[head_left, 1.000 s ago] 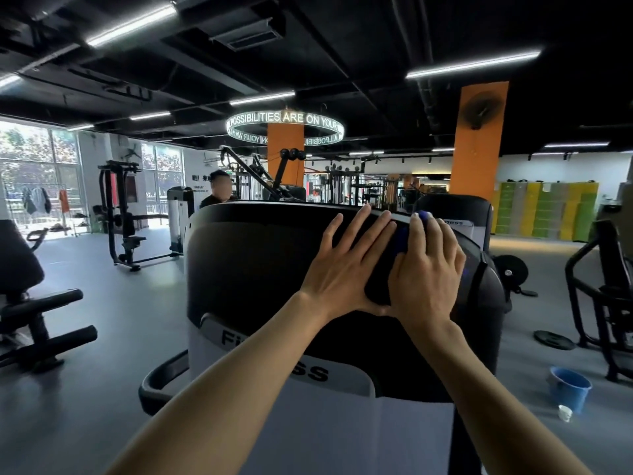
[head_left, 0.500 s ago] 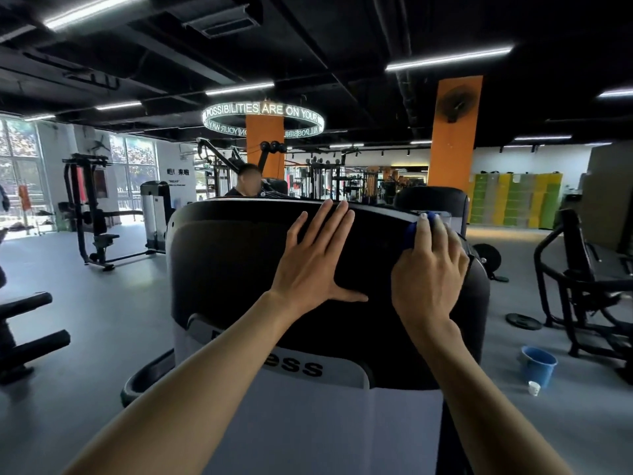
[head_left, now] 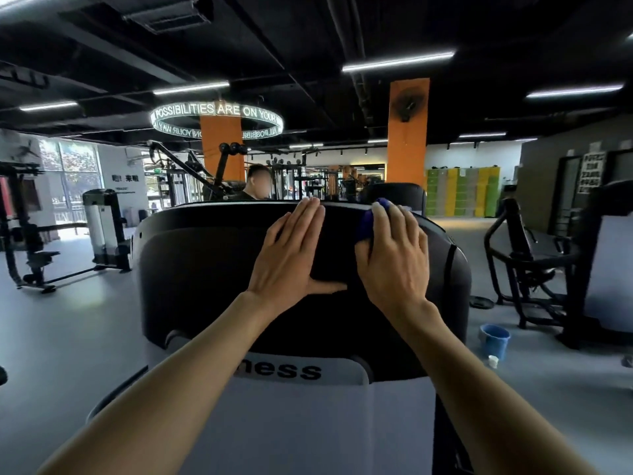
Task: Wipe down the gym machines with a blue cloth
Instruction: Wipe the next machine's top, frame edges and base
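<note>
- Blue cloth (head_left: 367, 223) sits bunched under the right hand (head_left: 394, 262), upper right of centre frame, on the black padded top (head_left: 205, 255) of the gym machine; only a fold shows past the fingers.
- Right hand: fingers lie over the cloth and bend with the pad's curve, pressing it down near the top edge. Whether the thumb hooks the cloth I cannot tell.
- Left hand (head_left: 291, 255): flat, fingers straight and together, thumb splayed toward the right hand, palm resting on the pad at centre frame. Holds nothing; reads as a brace.
- Step in hand, as I judge it: wiping the upper band of this pad, right end.
- White panel (head_left: 291, 423) with lettering ending "ness" sits below the pad, lower centre; likely not yet wiped, though nothing shows either way.
- Next move likely calls for steady downward pressure and a sweep along the curved edge, the cloth kept flat under the fingers so it does not roll out.
- Blue bucket (head_left: 495, 341) stands on the floor, lower right, well apart from the hands.
- Another person (head_left: 255, 183) stands behind the machine, upper centre.
</note>
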Available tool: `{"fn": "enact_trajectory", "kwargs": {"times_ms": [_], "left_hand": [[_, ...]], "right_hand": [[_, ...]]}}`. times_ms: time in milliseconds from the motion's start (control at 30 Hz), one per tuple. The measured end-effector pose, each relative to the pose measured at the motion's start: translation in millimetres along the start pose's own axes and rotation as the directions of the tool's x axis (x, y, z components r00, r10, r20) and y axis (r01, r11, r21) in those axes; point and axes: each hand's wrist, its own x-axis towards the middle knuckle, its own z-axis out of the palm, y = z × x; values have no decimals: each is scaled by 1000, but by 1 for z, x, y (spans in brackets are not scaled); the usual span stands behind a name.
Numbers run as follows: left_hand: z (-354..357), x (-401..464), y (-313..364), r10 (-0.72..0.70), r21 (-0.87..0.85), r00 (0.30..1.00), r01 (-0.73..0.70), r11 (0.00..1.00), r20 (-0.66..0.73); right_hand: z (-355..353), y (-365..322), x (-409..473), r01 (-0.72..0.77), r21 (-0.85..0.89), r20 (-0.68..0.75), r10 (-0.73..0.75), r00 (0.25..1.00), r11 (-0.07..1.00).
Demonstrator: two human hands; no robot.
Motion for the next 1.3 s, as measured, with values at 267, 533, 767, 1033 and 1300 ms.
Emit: {"fn": "enact_trajectory", "kwargs": {"times_ms": [267,533,767,1033,1300], "left_hand": [[2,-13,-15,-92,74,995,90,993,27],[8,-15,-18,-65,16,995,66,998,-82],[7,-16,-16,-63,10,997,63,998,-38],[16,-17,-20,-57,57,991,64,996,-120],[15,-19,-18,-49,58,989,58,997,-139]], "right_hand": [[4,-44,4,-226,100,11,226,974,969],[-3,-42,1,136,-39,99,-132,986,990],[0,-45,-3,-445,78,32,443,896,892],[12,-91,20,104,23,49,-105,993,994],[10,-15,1,-374,107,-87,383,920,921]]}}
